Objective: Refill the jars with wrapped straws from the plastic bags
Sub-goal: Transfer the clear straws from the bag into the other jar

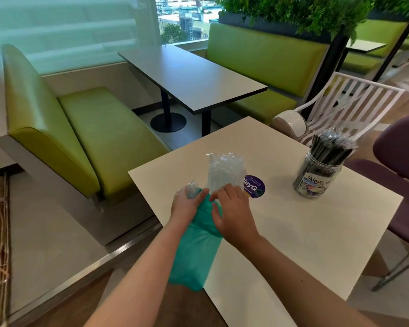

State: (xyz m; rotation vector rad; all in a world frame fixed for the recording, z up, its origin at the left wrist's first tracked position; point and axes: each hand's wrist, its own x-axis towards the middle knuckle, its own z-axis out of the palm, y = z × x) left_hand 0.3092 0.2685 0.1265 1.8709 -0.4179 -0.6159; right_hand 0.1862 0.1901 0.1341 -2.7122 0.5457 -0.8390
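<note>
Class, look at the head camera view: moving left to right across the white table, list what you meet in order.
Left hand gripping the green plastic bag → right hand → round purple sticker → jar packed with wrapped straws.

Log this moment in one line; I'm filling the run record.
left hand: grips green bag | right hand: at bag mouth | clear wrapped bundle: emerging | jar: full

Both hands are at the near-left corner of the white table, left hand gripping a green plastic bag, right hand resting on it, crinkly clear plastic just beyond the fingertips, straw-filled jar well off right.
</note>
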